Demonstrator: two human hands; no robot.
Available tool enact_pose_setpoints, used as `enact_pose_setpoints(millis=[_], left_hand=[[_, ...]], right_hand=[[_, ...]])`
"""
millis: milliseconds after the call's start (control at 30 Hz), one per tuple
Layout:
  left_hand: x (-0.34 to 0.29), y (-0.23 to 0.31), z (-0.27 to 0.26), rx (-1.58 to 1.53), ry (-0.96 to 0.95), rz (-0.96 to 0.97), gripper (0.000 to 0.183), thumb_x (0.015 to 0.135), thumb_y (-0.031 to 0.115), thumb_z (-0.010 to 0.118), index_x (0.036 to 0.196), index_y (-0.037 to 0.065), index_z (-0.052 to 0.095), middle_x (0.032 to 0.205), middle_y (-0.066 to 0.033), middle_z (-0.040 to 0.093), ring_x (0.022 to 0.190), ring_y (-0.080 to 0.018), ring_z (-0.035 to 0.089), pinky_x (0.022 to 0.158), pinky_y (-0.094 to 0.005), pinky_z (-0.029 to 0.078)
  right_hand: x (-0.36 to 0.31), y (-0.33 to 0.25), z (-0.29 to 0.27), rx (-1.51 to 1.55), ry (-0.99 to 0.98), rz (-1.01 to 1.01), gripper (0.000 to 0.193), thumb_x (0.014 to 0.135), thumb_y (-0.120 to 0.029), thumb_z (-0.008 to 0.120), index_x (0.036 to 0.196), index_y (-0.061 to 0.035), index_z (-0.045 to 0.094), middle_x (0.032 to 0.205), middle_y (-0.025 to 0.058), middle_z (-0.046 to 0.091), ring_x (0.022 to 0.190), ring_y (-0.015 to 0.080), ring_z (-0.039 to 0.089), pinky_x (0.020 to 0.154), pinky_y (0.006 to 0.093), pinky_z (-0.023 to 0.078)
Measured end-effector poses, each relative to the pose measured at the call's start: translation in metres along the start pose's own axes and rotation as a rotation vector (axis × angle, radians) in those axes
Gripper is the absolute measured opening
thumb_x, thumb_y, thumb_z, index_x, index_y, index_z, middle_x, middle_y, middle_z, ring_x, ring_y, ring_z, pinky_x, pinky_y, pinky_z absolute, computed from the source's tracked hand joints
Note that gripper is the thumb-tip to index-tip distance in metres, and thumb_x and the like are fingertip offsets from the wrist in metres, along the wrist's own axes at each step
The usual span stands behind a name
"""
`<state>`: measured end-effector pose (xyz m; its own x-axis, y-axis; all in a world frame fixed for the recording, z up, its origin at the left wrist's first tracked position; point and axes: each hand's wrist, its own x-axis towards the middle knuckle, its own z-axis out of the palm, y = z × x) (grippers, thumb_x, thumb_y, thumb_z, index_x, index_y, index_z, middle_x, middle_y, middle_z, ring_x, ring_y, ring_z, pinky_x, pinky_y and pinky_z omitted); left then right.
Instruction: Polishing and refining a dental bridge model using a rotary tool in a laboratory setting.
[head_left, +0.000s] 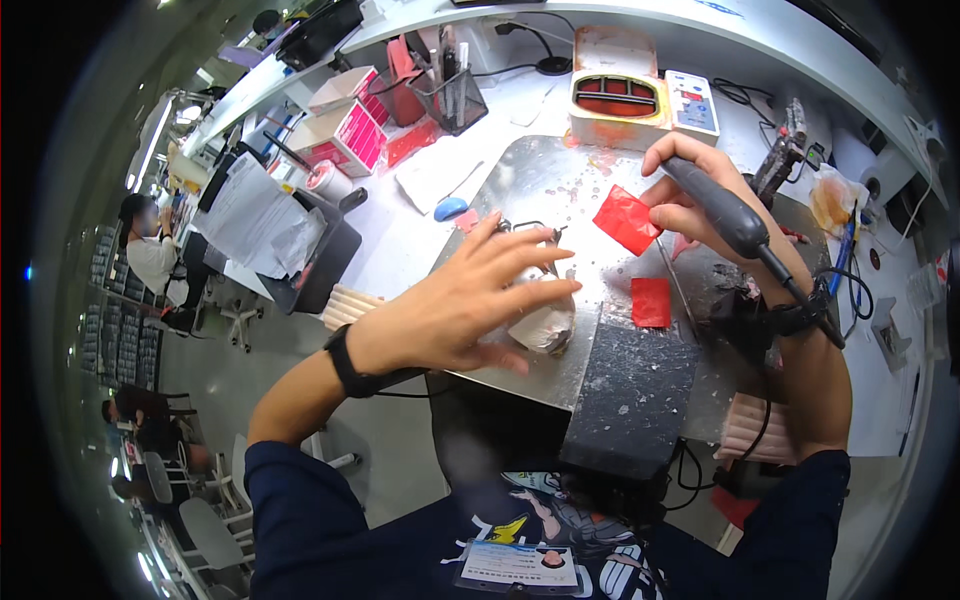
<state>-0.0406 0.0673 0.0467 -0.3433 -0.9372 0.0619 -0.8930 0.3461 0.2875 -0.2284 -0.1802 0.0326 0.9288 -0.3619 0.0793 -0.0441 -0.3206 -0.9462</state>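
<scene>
A white, smooth-topped workbench [388, 252] spans the frame. Across its middle lies a silver, speckled metal plate [530, 170], bearing a flat red square sheet [651, 303] right of centre. Upper centre stands a cream, stained, open-lidded box [620, 132]; upper left, a black wire-mesh pen holder [468, 104] and pink-and-white cardboard box [348, 148]; left, a black plastic tray [335, 262].

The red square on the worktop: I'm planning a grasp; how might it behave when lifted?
The red square looks thin, so probably light. Creases in the similar red sheet in the right hand suggest it may bend easily. Lying flat, it likely won't roll.
</scene>
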Motion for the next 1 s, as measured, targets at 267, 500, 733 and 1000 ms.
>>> enact_pose_setpoints(millis=[267,500,733,1000], left_hand=[[-0.007,-0.039,0.019,-0.885,0.385,-0.166,0.085,0.091,0.060,0.062,0.150,0.006,0.033,0.143,-0.0176,0.050,0.132,-0.0263,0.052,0.116,-0.0479,0.033],[0.006,-0.046,0.031,-1.024,0.762,-0.134,0.071,0.104,0.056,0.038,0.153,0.005,0.028,0.143,-0.0192,0.050,0.127,-0.0287,0.056,0.111,-0.0418,0.039],[0.031,-0.051,0.042,-0.928,0.981,-0.379,0.032,0.104,0.027,0.056,0.130,0.009,0.051,0.116,-0.0071,0.061,0.094,-0.0218,0.070,0.081,-0.0335,0.058],[0.042,-0.072,0.047,-1.002,0.993,-0.531,0.028,0.102,0.027,0.061,0.123,0.009,0.056,0.108,-0.0051,0.063,0.082,-0.0165,0.067,0.071,-0.0292,0.058]], right_hand=[[-0.003,-0.005,0.011,-0.009,0.001,0.010,0.028,0.085,-0.003,0.067,0.110,-0.0061,0.056,0.077,0.0052,0.071,0.062,0.0049,0.061,0.048,0.0200,0.048],[-0.002,0.023,0.005,-0.185,0.024,-0.037,0.030,0.085,-0.013,0.075,0.109,-0.0074,0.057,0.077,0.0025,0.067,0.068,0.0123,0.063,0.060,0.0264,0.050],[-0.058,-0.040,-0.030,-0.202,0.282,-0.210,0.039,0.102,-0.042,0.058,0.117,-0.0065,0.063,0.089,0.0036,0.064,0.079,0.0094,0.059,0.068,0.0241,0.049],[-0.259,-0.054,-0.079,0.426,1.392,-0.286,0.035,0.093,-0.023,0.066,0.116,0.0028,0.062,0.079,0.0051,0.064,0.059,0.0089,0.055,0.047,0.0223,0.041]])
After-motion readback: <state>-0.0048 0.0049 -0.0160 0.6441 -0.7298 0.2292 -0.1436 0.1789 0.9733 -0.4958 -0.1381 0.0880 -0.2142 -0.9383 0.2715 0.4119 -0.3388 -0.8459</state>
